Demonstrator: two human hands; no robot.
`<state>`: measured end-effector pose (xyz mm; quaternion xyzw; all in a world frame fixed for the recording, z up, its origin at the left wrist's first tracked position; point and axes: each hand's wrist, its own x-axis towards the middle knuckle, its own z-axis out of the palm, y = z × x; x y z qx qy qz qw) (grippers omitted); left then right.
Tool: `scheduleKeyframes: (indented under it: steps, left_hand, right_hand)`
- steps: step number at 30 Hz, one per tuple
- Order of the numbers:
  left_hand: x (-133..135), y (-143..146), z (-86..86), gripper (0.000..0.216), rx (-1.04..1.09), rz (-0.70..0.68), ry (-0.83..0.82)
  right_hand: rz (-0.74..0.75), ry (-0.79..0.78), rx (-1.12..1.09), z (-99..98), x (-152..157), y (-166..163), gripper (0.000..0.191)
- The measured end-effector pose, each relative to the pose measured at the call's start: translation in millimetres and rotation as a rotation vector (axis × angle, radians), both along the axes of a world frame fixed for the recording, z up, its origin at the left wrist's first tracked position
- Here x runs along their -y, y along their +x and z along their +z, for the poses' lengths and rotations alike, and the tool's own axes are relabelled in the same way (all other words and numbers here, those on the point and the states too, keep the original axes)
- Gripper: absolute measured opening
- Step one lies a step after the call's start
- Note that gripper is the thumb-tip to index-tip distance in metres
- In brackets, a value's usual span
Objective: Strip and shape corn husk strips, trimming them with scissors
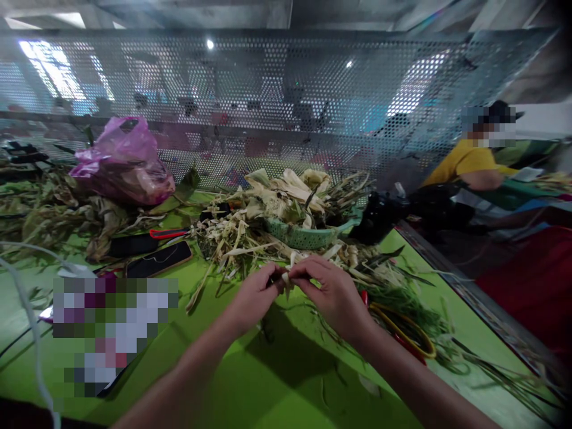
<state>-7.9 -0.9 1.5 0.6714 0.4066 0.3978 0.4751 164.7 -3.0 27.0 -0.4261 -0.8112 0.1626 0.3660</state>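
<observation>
Both hands meet over the middle of the green table, fingertips pinched together. Between them is a small pale piece of dried husk (286, 277), mostly covered by the fingers. My left hand (257, 295) grips it from the left, and my right hand (328, 289) from the right. Just beyond the hands lies a heap of pale husk scraps (232, 238). Behind that, a green basket (299, 235) is piled with dried corn husks (290, 193). Scissors with yellow and red handles (404, 330) lie beside my right wrist, near a tangle of green strands (411, 307).
A purple plastic bag (125, 161) sits at the back left among dried leaves (44, 208). Dark flat objects (158, 259) and a red-handled tool (170, 233) lie left. A white cable (29, 316) crosses the left edge. A perforated metal screen (268, 89) stands behind; a person in yellow (465, 161) sits right.
</observation>
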Motion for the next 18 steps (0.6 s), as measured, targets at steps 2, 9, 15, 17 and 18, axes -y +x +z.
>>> scheduleKeyframes:
  steps: [2,9,15,17,18]
  left_hand:
    - [0.6,0.6,-0.1,0.011,-0.025,0.008,0.012]
    - [0.1,1.8,-6.2,0.014,-0.002,0.011,0.013]
    - [-0.2,3.7,-11.7,0.020,0.111,-0.030,-0.067]
    - [-0.5,3.5,-9.4,0.024,0.158,0.006,-0.127]
    - [-0.7,3.0,-7.6,0.026,0.180,0.033,-0.151]
  right_hand:
    - [-0.036,0.012,0.027,-0.1,1.7,-1.3,0.008]
    - [-0.048,0.129,0.139,1.6,9.6,-7.3,0.013]
    - [-0.027,0.155,0.122,-2.5,10.4,-9.5,0.014]
    - [-0.034,0.096,-0.028,-3.2,7.7,-7.1,0.017]
    - [-0.046,0.056,-0.133,-3.0,5.9,-5.2,0.019]
